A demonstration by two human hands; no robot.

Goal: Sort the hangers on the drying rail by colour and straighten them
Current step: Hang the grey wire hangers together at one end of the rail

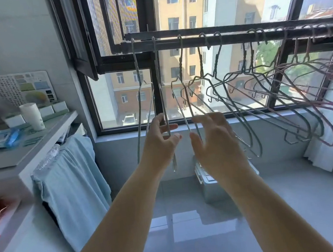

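Note:
A dark drying rail [234, 37] runs across the window. Several wire hangers hang from it: silver ones on the left and middle, pink ones [327, 102] bunched at the right. My left hand [161, 139] pinches the lower part of the second silver hanger [160, 88], which hangs edge-on. The first silver hanger [140, 99] hangs just left of it. My right hand [216, 140] is spread with relaxed fingers, its fingertips at the bottom of the third silver hanger [181, 102], holding nothing.
A white shelf unit [36, 143] stands at the left with a cup [32, 116] and boxes on top, and a light blue cloth [71, 180] draped below. A grey box [215, 185] sits on the floor under the window. White fabric [332, 135] hangs at the right.

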